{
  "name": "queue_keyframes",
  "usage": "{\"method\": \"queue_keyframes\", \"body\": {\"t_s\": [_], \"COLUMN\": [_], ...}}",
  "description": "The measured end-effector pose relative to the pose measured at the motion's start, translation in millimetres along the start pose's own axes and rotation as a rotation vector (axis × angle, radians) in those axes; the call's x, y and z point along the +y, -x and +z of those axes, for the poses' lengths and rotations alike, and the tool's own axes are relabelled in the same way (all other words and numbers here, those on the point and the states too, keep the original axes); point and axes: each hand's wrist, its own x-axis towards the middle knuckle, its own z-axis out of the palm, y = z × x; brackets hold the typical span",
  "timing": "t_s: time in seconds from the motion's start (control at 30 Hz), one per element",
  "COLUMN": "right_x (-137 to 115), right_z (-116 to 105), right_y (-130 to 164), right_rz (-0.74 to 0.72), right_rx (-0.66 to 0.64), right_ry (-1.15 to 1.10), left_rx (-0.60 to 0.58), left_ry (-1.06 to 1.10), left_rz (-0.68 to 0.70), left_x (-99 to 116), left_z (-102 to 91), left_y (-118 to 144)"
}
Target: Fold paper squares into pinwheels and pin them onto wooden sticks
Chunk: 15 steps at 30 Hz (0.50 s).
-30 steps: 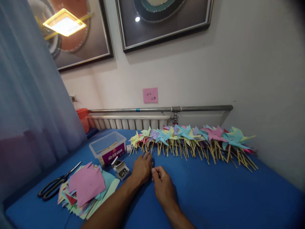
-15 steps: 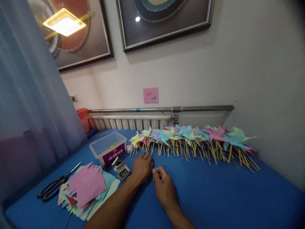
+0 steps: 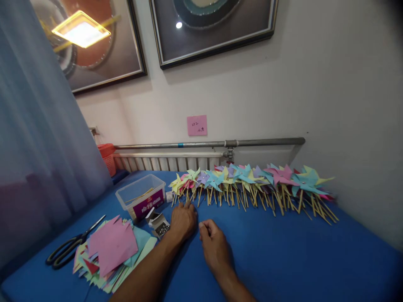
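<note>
My left hand [image 3: 184,217]: palm down on the blue desk [image 3: 283,260], fingers loosely bent; contents hidden, I cannot tell. My right hand [image 3: 214,243]: near it, fingers curled in; whether it holds anything I cannot tell. Small carton [image 3: 154,222] of metal pieces [image 3: 163,229]: just beside my left wrist. Clear tub [image 3: 151,205] containing sticks [image 3: 140,196]: behind the carton. Coloured paper pieces [image 3: 116,247], stacked, pink uppermost: left of my forearm. Scissors [image 3: 67,251]: beside the stack. Paper pinwheels [image 3: 242,174]: long row beyond both hands.
</note>
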Motion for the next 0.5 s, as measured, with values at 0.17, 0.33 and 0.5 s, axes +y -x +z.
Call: {"method": "queue_keyframes", "body": {"t_s": [0.17, 0.33, 0.5], "right_x": [-3.2, -4.3, -1.8], "right_z": [-0.6, -1.8, -1.0], "right_y": [0.8, 2.7, 2.6], "right_rz": [-0.015, -0.001, -0.002], "right_rx": [0.002, -0.016, -0.008], "right_ry": [-0.005, -0.024, -0.008], "left_rx": [-0.077, -0.163, -0.190], "left_ry": [0.009, 0.043, 0.052], "left_rz": [0.006, -0.042, -0.051], "left_x": [6.5, 14.0, 13.3], "left_z": [-7.4, -10.9, -7.6], "left_y": [-3.9, -20.0, -30.2]}}
